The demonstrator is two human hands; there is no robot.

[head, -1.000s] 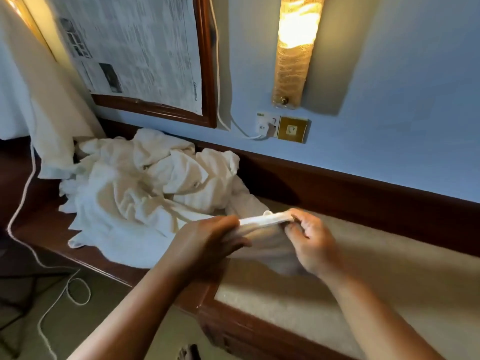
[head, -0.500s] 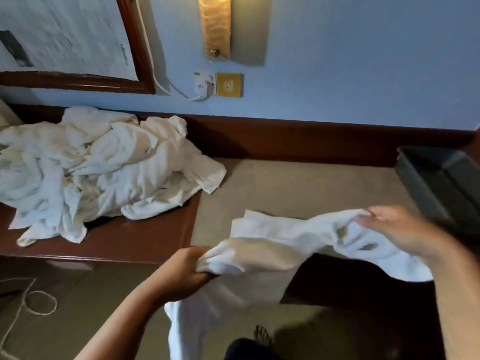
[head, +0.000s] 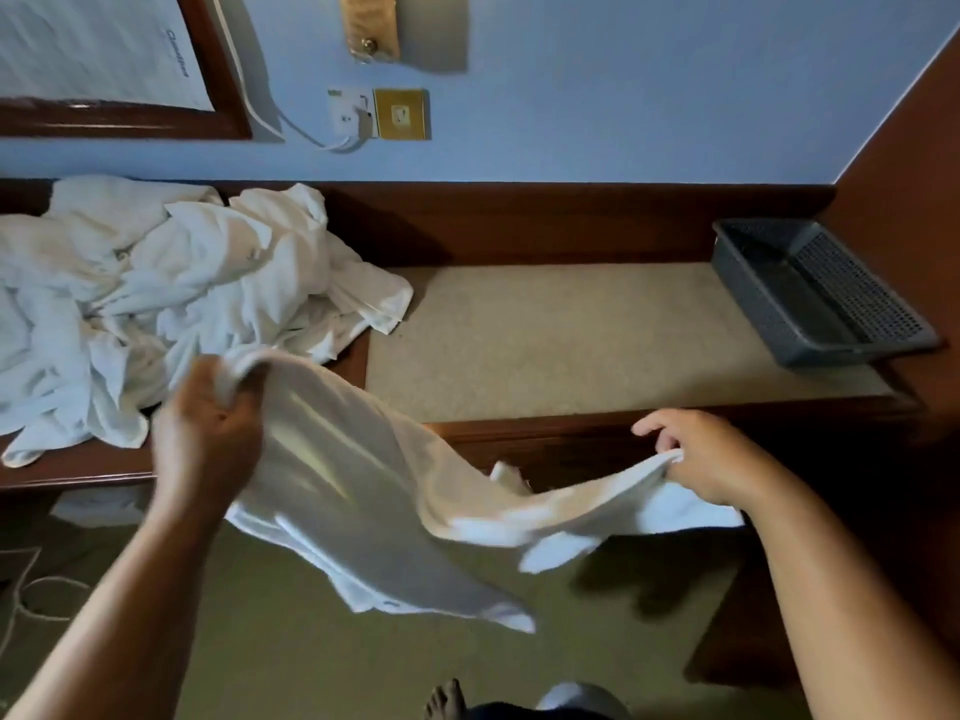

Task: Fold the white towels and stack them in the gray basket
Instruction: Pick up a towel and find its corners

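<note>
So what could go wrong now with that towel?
1. The towel hangs in the air between the left hand and right hand, and its low corner droops toward the floor. It might touch down and get dirty.
2. The right hand seems to pinch only the towel's edge, so it could slip.
3. The pile sits close to the left hand; a swing might drag part of it off the ledge.

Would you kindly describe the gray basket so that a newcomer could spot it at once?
Follow the long dark wooden counter under the blue wall to its right end, where the beige inset surface stops. There sits the gray perforated plastic basket, rectangular and shallow. It is the only dark container there, far from the heap of white towels at the left.
</note>
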